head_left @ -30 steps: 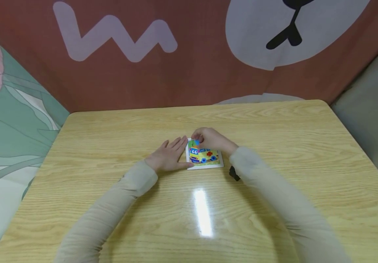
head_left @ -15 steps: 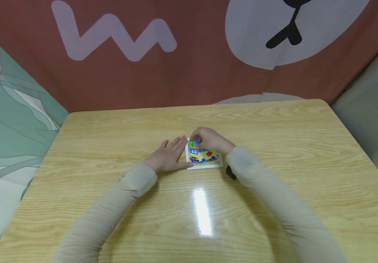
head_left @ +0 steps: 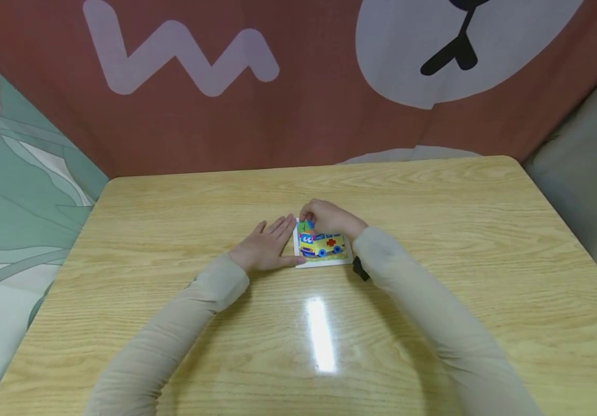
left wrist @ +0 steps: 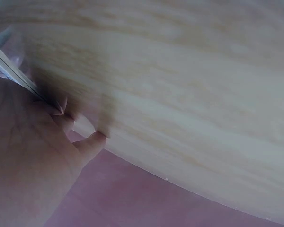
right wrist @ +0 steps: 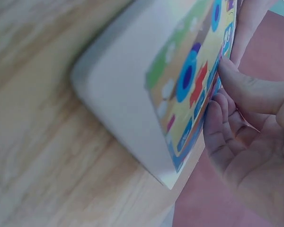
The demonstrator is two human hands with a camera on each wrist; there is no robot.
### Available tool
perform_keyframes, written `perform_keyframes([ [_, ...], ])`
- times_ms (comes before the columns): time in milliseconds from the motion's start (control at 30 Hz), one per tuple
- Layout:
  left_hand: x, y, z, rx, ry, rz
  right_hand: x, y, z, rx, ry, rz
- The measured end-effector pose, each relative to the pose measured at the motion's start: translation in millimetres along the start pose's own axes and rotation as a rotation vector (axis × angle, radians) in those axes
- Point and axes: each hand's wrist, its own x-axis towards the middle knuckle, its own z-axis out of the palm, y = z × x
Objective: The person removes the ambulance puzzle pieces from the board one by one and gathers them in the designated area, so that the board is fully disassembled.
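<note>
A small white-bordered picture board with a cartoon ambulance lies on the table in the head view; it looks like a jigsaw. My left hand lies with fingers spread along its left side, the thumb at the lower left corner. Over the upper left part of the picture, my right hand has thumb and fingertips curled together, pinching what looks like a blue puzzle piece against the board. The right wrist view shows the thumb touching the picture's far edge; the fingers hide much of the piece.
The wooden table runs back to a brown printed curtain. A small black object sits under the right wrist. A bright light reflection shows on the tabletop in front of the board.
My right hand and forearm have shifted slightly left, and the black object under the wrist moved with them. My left hand and the board stay put.
</note>
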Motion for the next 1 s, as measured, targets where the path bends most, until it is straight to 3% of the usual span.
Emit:
perform_keyframes([
  [533,0.1,0.6,-0.2,0.000,-0.008,-0.003,4.3,6.4,0.2,0.051,-0.029,0.016],
  [1000,-0.2,0.9,-1.3,-0.015,-0.012,-0.004,-0.2,8.5,1.9,0.083,0.010,-0.036],
])
